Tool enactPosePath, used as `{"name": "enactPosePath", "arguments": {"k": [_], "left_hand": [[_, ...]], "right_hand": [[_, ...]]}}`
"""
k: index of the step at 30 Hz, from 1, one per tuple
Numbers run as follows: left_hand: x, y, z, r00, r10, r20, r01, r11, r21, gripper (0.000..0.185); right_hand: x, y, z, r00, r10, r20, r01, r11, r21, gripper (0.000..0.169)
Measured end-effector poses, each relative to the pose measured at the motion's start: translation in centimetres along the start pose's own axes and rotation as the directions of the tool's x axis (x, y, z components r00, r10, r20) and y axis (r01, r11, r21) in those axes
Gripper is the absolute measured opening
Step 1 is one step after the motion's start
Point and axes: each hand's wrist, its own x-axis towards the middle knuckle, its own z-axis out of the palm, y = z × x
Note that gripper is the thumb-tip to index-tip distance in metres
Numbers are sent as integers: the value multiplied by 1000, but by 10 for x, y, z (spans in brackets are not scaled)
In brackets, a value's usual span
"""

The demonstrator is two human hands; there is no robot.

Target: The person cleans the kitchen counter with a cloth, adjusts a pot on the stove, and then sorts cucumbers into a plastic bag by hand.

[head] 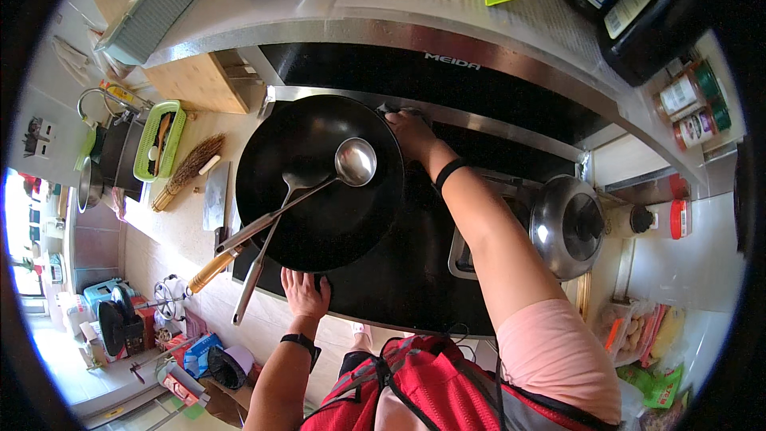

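A black wok point(323, 227) with a wooden handle point(210, 272) stands over the left part of the black glass cooktop point(425, 275). A metal ladle point(355, 161) and a metal spatula point(254, 278) lie crossed in it, their handles over its near left rim. My right hand point(413, 131) reaches past the wok's right side to the cooktop's back edge, with something dark, perhaps a cloth, at its fingers. My left hand point(305, 293) rests at the cooktop's front edge just below the wok, fingers spread, a small dark thing by its thumb.
A lidded pot point(565, 227) stands on the right. Left on the counter lie a cleaver point(215, 197), a bundled brush point(190, 170) and a green basket point(173, 137), with a cutting board point(197, 81) behind. A shelf point(407, 0) with bottles overhangs the cooktop.
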Motion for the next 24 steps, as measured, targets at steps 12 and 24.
{"name": "enactPosePath", "arguments": {"k": [12, 24], "left_hand": [[1, 4, 1, 997, 6, -73, -5, 1000, 8, 55], [1, 6, -5, 999, -12, -37, 11, 1000, -12, 56]], "right_hand": [[-175, -117, -11, 930, 211, 301, -230, 973, 31, 50], [-210, -126, -47, 964, 265, -38, -225, 880, 419, 37]]}}
